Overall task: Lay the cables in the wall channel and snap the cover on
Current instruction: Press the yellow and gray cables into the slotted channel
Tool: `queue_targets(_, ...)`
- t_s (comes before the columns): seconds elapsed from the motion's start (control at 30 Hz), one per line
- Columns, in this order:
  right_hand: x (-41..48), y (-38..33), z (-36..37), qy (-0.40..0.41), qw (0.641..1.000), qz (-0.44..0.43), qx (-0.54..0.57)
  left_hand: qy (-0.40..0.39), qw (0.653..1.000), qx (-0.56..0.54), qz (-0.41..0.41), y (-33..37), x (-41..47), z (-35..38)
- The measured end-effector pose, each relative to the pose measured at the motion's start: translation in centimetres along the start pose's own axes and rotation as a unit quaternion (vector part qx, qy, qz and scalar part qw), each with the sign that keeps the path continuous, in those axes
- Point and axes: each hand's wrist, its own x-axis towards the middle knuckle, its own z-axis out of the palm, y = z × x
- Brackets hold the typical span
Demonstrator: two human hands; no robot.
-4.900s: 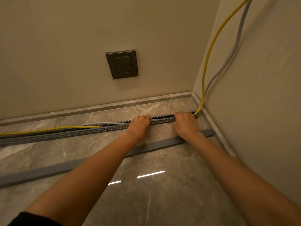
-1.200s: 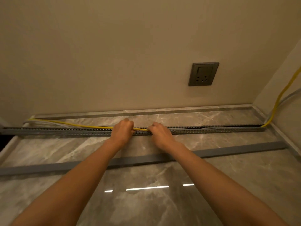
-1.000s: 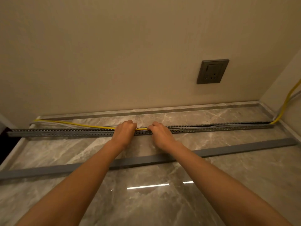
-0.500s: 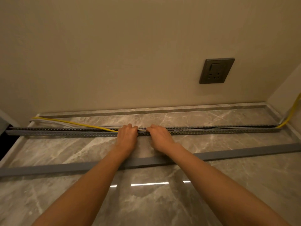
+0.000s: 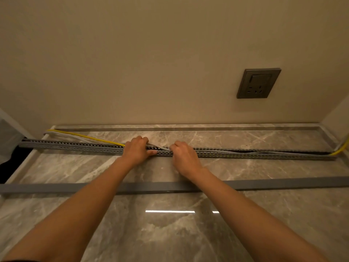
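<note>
Now both hands, left hand [image 5: 136,150] and right hand [image 5: 184,156], pinch two cables, one yellow cable [image 5: 90,137] and one grey cable [image 5: 160,147], over one slotted grey plastic channel [image 5: 75,147]; one flat grey cover strip [image 5: 283,182] lies apart.

The left hand [image 5: 137,150] and right hand [image 5: 184,157] hid the cables beneath them, and the cover [image 5: 283,183] ran off both picture edges.

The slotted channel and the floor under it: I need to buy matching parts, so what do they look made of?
Slotted channel: matte grey plastic, judging by its thin, evenly cut fingers. Floor: polished marble or marble-look tile; grey veining and a sharp mirrored light streak.
</note>
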Motion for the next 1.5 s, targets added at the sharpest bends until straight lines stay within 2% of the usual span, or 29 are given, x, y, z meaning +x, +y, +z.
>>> queue_targets(0.1, 0.6, -1.0, 0.2, -0.013, 1.000, -0.017, 0.015, -0.038, 0.999, 0.009, -0.021, -1.3, 0.7, -1.0)
queue_targets(0.37, 2.6, -4.9, 2.1, -0.007, 0.999, -0.027, 0.024, -0.027, 1.000, 0.005, 0.005, -5.2, 0.3, -2.3)
queue_targets(0.47, 3.6, -6.7, 3.0, -0.013, 0.999, -0.029, 0.019, -0.008, 0.998, 0.020, 0.059, -7.1, 0.3, -2.7)
queue_targets(0.6, 4.0, -7.9, 4.3, 0.009, 0.999, 0.030, -0.009, 0.026, 0.984, 0.076, 0.157, -8.8, 0.0, -2.3)
queue_targets(0.7, 4.2, -8.4, 5.0, 0.012, 0.997, 0.060, -0.041, 0.072, 0.969, 0.071, 0.227, -9.8, -0.1, -1.4)
queue_targets(0.8, 4.7, -9.0, 5.3, 0.015, 0.994, 0.083, -0.064, 0.081, 0.967, 0.062, 0.234, -10.2, -0.2, -0.7)
queue_targets(0.97, 4.8, -9.3, 5.6, 0.041, 0.993, 0.097, -0.048, 0.013, 0.972, 0.088, 0.219, -10.2, 1.6, -1.6)
queue_targets(1.1, 4.3, -8.5, 5.5, 0.100, 0.990, 0.090, -0.044, -0.038, 0.981, -0.030, 0.188, -10.4, 3.2, -2.6)
queue_targets(1.27, 4.6, -7.6, 4.6, 0.029, 0.992, 0.116, -0.042, -0.113, 0.978, -0.009, 0.173, -10.0, 4.0, -3.1)
queue_targets(1.5, 4.2, -7.7, 4.6, 0.049, 0.994, 0.099, -0.028, -0.189, 0.968, -0.009, 0.165, -10.0, 4.5, -3.8)
